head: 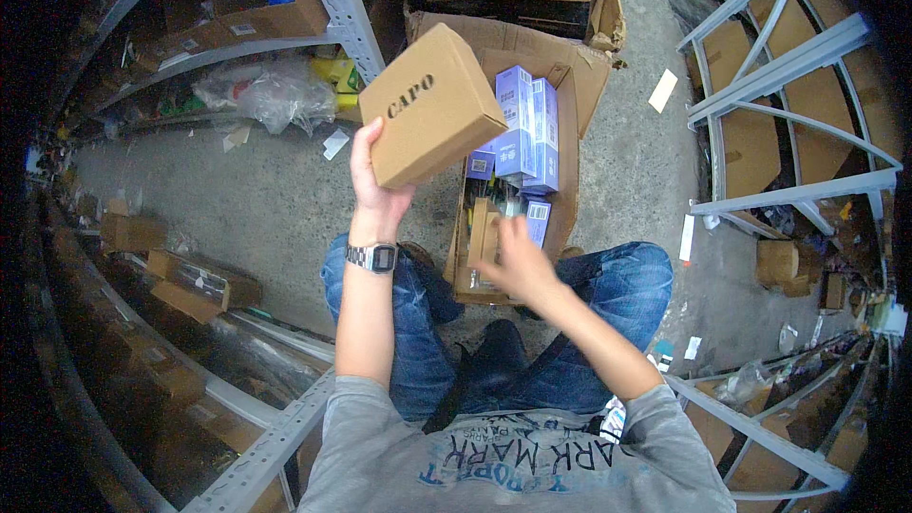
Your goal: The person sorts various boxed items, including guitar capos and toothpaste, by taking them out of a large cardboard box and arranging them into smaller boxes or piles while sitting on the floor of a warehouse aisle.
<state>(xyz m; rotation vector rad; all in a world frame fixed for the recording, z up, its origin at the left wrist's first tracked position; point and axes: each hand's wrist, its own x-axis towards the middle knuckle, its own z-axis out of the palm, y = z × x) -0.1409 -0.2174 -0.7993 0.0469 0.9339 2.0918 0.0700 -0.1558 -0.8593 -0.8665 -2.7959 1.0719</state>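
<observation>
My left hand [381, 189] grips a small closed cardboard box [431, 117] at its lower left corner and holds it up, tilted, with black printing on its face. Below and to the right, an open cardboard carton [568, 206] sits on the floor in front of my legs. Several purple product boxes [516, 139] lie inside it, some under clear wrap. My right hand [520, 260], blurred, is over the carton's near end with thumb and fingers apart. Beside it stands a narrow brown cardboard piece [482, 228]. Whether my right fingers touch anything is unclear.
A larger open carton [499, 35] stands beyond. Grey metal shelving [342, 7] rises at the left, and more racks [776, 71] line the right. Plastic-wrapped goods [285, 96] rest on a low shelf. Paper scraps [662, 90] litter the concrete floor [278, 178].
</observation>
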